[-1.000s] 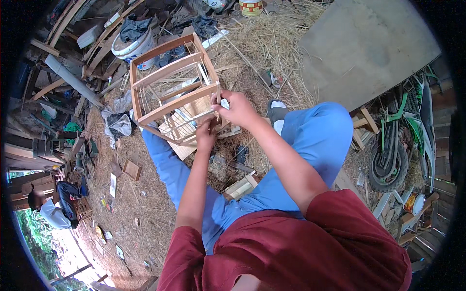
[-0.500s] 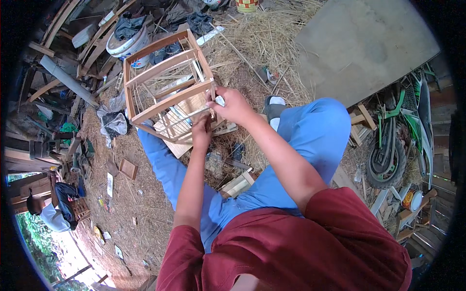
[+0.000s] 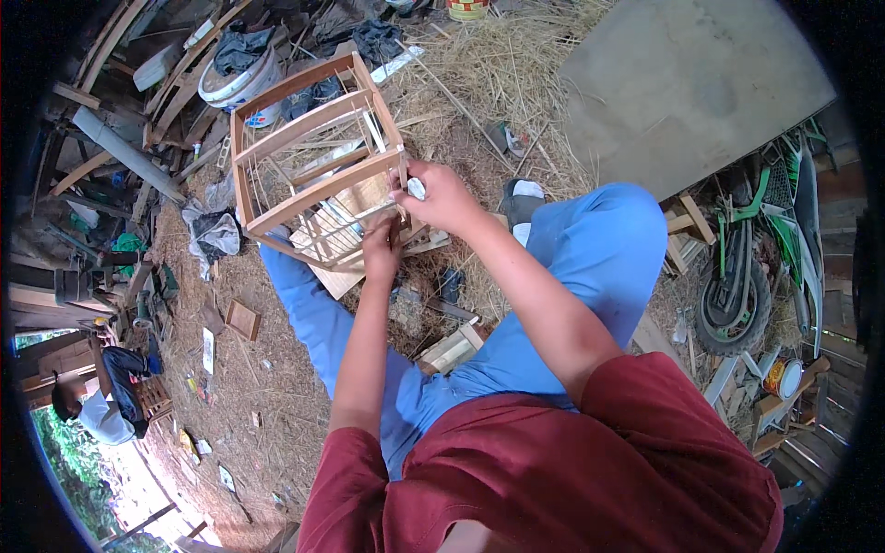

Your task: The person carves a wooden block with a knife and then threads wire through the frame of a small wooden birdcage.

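Both grips, left hand (image 3: 381, 251) and right hand (image 3: 444, 197), clasp the wooden cage frame's (image 3: 313, 161) near corner.

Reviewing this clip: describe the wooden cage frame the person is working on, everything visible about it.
The wooden cage frame is a box of pale, reddish-brown wooden rails, unfinished-looking, with open sides and thin slats or rods across its lower part. It is tilted, one corner toward the person, held above the straw-covered ground in front of the knees. The right hand grips its near corner post; the left hand touches its lower edge from below.

Red-and-yellow labelled tin (image 3: 467, 8) at top edge
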Demonstrator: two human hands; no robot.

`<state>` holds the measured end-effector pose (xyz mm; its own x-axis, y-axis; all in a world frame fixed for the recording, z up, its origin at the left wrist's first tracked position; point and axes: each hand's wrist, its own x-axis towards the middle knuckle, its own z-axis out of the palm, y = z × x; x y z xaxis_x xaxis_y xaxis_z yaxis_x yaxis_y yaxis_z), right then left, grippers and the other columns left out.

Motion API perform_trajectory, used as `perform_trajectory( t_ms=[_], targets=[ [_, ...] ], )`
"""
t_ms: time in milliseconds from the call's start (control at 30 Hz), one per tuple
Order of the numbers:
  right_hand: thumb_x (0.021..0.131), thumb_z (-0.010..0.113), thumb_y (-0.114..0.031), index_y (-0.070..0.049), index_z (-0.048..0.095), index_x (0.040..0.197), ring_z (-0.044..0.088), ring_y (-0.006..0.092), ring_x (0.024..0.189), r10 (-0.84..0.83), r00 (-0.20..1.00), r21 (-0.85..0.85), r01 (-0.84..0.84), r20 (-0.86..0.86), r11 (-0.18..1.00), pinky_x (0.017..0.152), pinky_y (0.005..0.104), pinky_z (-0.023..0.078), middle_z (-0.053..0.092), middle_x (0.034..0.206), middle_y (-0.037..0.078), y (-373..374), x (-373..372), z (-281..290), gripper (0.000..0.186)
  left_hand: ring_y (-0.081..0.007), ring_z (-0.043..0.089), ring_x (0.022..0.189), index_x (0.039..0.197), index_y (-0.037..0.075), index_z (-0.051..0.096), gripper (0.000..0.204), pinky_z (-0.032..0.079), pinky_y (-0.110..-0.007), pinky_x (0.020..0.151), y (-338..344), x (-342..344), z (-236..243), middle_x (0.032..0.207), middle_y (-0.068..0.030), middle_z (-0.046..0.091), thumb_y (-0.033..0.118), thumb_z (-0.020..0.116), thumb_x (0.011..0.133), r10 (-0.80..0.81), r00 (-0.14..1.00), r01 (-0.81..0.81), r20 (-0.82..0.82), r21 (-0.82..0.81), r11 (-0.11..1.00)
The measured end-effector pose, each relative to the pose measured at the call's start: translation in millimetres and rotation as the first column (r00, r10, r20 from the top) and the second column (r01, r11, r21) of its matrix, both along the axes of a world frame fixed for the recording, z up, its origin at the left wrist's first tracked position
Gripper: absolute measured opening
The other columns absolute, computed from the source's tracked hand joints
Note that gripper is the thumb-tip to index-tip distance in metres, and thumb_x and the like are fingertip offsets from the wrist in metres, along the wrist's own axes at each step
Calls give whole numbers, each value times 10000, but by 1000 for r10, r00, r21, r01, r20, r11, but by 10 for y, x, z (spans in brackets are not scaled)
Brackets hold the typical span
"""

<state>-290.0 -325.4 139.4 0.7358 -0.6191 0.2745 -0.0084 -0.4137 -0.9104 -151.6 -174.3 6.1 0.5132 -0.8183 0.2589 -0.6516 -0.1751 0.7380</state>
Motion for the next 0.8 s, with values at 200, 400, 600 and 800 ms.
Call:
perform_trajectory(
  t_ms=[200, 400, 600, 800],
  targets=[
    [845, 718, -180, -59, 660, 998, 683, 374, 884, 10, 998, 38, -12, 68, 999, 812, 433, 528, 698, 908, 178, -7, 7, -27, 203, -375, 659, 1032, 1100, -7, 692, 361, 524, -427, 906, -48, -7, 63, 1099, -203, 686, -100, 616, 759, -47, 993, 51, 106, -37, 998],
    [846, 747, -125, -39, 673, 1040, 712, 282, 887, 17, 1000, -36, -16, 18, 999, 831, 384, 538, 720, 937, 143, -26, 46, -39, 225, -368, 660, 1043, 1125, -7, 683, 384, 530, -390, 916, -12, 25, 59, 1120, -195, 686, -107, 615, 761, -47, 992, 53, 115, -55, 997],
    [837, 752, -147, -58, 677, 1020, 704, 313, 888, 6, 999, -84, -9, -42, 996, 819, 395, 536, 714, 925, 140, -51, 37, -20, 217, -350, 662, 1046, 1166, -12, 666, 484, 531, -371, 923, -24, -13, 101, 1137, -190, 674, -144, 570, 710, -57, 996, 58, 64, -18, 998],
    [832, 750, -141, -61, 677, 989, 698, 308, 868, 18, 997, -119, -27, -77, 993, 816, 389, 534, 709, 913, 140, -72, 20, 38, 192, -362, 666, 1035, 1162, -15, 663, 424, 531, -379, 905, -38, -80, 229, 1101, -193, 682, -118, 577, 760, -77, 993, 80, 94, -28, 996]
  ],
)
